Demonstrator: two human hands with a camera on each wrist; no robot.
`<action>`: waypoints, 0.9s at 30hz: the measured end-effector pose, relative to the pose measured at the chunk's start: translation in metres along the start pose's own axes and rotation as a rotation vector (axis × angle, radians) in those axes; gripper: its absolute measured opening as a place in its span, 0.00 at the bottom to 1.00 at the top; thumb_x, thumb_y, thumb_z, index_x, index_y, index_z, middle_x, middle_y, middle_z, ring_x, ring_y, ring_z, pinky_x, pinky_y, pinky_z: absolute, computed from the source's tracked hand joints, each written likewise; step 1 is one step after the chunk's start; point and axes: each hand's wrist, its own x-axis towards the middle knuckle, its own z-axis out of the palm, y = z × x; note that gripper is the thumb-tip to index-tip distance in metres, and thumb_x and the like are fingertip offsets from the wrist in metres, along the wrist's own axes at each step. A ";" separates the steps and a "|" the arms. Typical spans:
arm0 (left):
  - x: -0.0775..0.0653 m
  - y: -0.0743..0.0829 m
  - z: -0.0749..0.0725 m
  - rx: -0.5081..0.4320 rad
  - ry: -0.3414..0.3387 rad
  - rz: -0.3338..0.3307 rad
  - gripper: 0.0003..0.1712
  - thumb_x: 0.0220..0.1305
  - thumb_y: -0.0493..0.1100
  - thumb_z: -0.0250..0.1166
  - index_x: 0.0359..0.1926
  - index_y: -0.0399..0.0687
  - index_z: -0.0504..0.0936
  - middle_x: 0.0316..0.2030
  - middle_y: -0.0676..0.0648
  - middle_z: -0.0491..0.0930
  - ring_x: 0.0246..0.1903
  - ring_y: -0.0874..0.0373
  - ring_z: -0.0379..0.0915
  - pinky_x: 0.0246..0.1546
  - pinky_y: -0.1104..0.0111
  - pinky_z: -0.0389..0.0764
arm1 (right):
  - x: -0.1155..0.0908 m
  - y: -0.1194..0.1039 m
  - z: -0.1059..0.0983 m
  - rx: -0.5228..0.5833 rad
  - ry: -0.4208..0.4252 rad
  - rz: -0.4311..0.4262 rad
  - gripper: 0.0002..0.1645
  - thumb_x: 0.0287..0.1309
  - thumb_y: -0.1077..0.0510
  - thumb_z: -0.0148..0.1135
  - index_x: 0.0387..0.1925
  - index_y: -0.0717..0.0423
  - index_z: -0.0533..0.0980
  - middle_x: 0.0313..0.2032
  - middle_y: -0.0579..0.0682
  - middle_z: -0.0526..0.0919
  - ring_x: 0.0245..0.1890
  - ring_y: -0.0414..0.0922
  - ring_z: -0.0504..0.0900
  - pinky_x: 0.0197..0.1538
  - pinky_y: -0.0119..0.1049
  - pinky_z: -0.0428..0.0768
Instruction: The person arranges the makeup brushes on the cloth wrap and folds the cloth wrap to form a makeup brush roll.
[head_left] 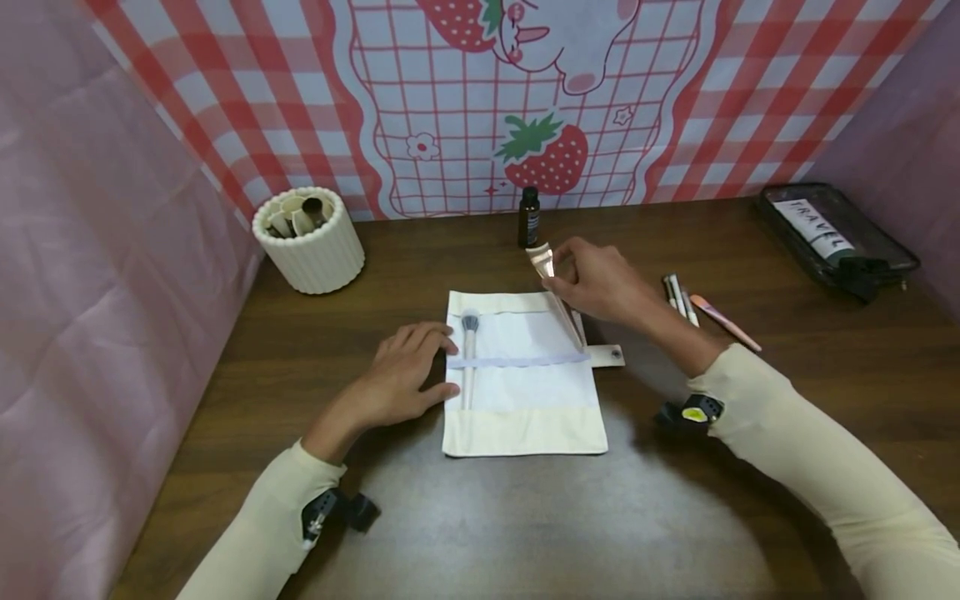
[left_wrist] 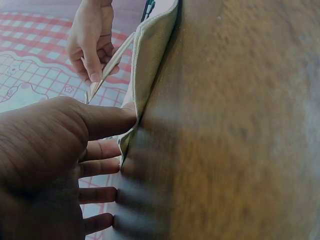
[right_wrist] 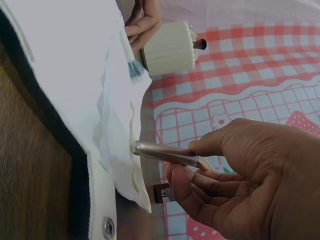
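Observation:
A cream fabric brush roll [head_left: 525, 432] lies unfolded on the table, a pale elastic band [head_left: 525, 361] across its middle. One makeup brush [head_left: 469, 323] with grey-and-white bristles sits under the band near the left side. My left hand [head_left: 408, 375] rests at the roll's left edge, thumb and fingertips touching the cloth. Between thumb and fingers, my right hand [head_left: 600, 279] pinches a second makeup brush [head_left: 543, 262] with a shiny rose-gold neck and pale bristles. Its head points up and its handle slants down toward the band's right end. In the right wrist view the handle's tip [right_wrist: 136, 147] overlaps the cloth.
A ribbed white holder [head_left: 318, 258] with several brushes stands back left. Behind the roll is a dark dropper-size bottle [head_left: 529, 221]. Slim white sticks [head_left: 678, 298] and a pink stick [head_left: 723, 321] lie right, before a black pouch labelled TRAVEL [head_left: 870, 225]. A snap strap [head_left: 606, 356] juts from the roll.

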 end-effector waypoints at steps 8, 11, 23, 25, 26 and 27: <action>0.000 0.001 0.000 -0.001 0.002 -0.002 0.27 0.66 0.54 0.68 0.58 0.45 0.72 0.70 0.42 0.61 0.68 0.40 0.54 0.62 0.39 0.59 | 0.004 -0.002 0.009 0.048 -0.003 -0.008 0.25 0.66 0.50 0.65 0.57 0.60 0.71 0.30 0.50 0.85 0.23 0.44 0.82 0.27 0.41 0.79; 0.000 0.000 0.000 -0.003 0.001 -0.004 0.27 0.66 0.54 0.68 0.58 0.45 0.72 0.70 0.42 0.61 0.68 0.40 0.54 0.63 0.40 0.59 | 0.005 -0.004 0.012 0.059 -0.012 -0.003 0.26 0.66 0.50 0.65 0.58 0.59 0.71 0.30 0.50 0.85 0.23 0.44 0.82 0.26 0.41 0.79; 0.000 -0.002 0.001 -0.005 -0.003 -0.004 0.27 0.66 0.54 0.68 0.59 0.46 0.72 0.70 0.43 0.61 0.68 0.41 0.54 0.62 0.40 0.59 | 0.009 -0.014 0.020 0.107 -0.007 0.016 0.28 0.66 0.51 0.66 0.61 0.58 0.69 0.30 0.51 0.85 0.23 0.45 0.83 0.26 0.40 0.79; 0.000 -0.002 0.001 -0.005 -0.003 -0.004 0.27 0.66 0.54 0.68 0.59 0.46 0.72 0.70 0.43 0.61 0.68 0.41 0.54 0.62 0.40 0.59 | 0.009 -0.016 0.021 0.116 -0.005 0.016 0.28 0.66 0.51 0.66 0.61 0.58 0.69 0.30 0.50 0.85 0.23 0.45 0.83 0.27 0.40 0.79; 0.000 -0.002 0.002 -0.005 -0.003 -0.005 0.27 0.66 0.54 0.68 0.59 0.46 0.72 0.70 0.44 0.61 0.68 0.41 0.54 0.62 0.40 0.59 | 0.009 -0.017 0.021 0.119 -0.002 0.015 0.28 0.65 0.51 0.67 0.61 0.58 0.69 0.30 0.50 0.85 0.23 0.45 0.83 0.27 0.40 0.79; 0.000 -0.002 0.002 -0.004 -0.004 -0.005 0.27 0.66 0.54 0.68 0.59 0.46 0.72 0.70 0.44 0.61 0.68 0.41 0.54 0.62 0.40 0.59 | 0.009 -0.018 0.021 0.121 0.000 0.013 0.29 0.65 0.51 0.67 0.61 0.58 0.69 0.30 0.50 0.85 0.23 0.44 0.83 0.27 0.40 0.79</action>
